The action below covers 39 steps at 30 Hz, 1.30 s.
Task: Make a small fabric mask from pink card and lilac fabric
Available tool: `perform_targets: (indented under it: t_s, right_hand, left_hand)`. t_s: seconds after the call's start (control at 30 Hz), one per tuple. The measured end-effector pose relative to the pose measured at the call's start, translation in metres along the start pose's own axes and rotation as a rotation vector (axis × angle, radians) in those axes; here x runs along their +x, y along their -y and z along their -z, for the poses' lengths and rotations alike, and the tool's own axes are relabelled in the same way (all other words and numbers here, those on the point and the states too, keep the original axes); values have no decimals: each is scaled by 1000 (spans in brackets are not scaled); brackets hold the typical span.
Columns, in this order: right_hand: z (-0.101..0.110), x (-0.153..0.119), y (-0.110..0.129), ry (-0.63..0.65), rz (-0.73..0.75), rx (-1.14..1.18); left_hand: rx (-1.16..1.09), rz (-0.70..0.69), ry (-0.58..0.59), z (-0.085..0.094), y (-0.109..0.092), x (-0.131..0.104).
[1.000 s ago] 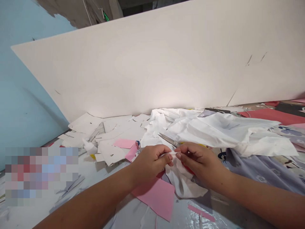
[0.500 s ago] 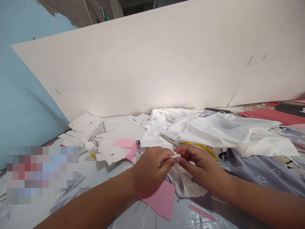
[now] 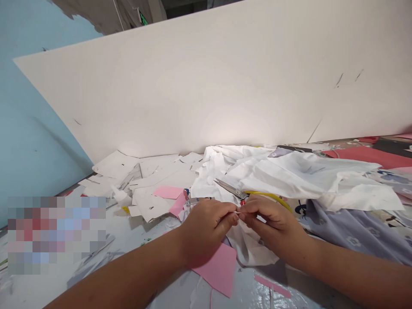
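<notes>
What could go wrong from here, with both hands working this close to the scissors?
The scissors lie just beyond the fingertips, so either the left hand or right hand might knock them. The small white cloth is pinched only at a narrow edge and could slip. It may also get mixed up with the similar white fabric behind.

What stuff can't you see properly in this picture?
All in the head view:
- The pinched part of the white cloth: hidden by fingers of the left hand and right hand.
- Most of the scissors' handles: behind the right hand.
- Whatever's in the squares at left: blurred out.
- Writing on the green sign: too small.
</notes>
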State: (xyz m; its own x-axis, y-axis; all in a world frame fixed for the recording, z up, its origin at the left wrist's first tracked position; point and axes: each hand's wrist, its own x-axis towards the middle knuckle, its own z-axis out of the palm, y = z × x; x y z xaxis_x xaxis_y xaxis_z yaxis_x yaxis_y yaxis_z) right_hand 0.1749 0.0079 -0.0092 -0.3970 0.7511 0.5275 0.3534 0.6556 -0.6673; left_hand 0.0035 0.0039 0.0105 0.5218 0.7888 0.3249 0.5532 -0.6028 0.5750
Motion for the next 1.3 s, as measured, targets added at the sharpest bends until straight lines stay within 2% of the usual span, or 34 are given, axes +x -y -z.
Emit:
perform_targets:
  t_s: [0.1,0.17,0.27,0.37,0.43,0.57,0.73,0.8,0.9,1.0,1.1,1.17,1.3]
  right_hand:
    - [3,3,2,-32,-101,25]
    - [7,6,2,-51,-186,-53]
    - [16,10,-4,45,-247,-423]
    - [21,11,-14,188,-317,-853]
    - [23,11,-20,270,-341,-930]
    - [25,11,-27,333,-365,-859]
    - [31,15,-30,268,-501,-672]
    - [33,17,-28,202,-548,-505]
    - [32,18,-20,91,-611,-124]
    - [28,18,-11,-16,-578,226]
    - [22,16,-4,-41,-513,473]
    - [18,14,-2,-18,-548,520]
    - [10,14,3,38,-637,464]
  left_hand:
    - [-266,134,1,-3,5,1]
    - [-507,266,-5,-6,10,2]
    - [-778,392,-27,-6,19,5]
    - [-843,400,-95,-5,25,8]
    - [-856,390,-129,-4,27,10]
    - [-881,392,-156,-4,28,11]
    - [-917,459,-239,-4,29,11]
    - [-957,490,-291,-4,31,11]
    - [-1035,530,-350,-3,34,12]
    - [-1109,558,-343,0,37,14]
    - [-1141,572,-287,2,36,15]
    - [-1119,592,-206,2,30,14]
    - [-1004,595,117,-3,12,11]
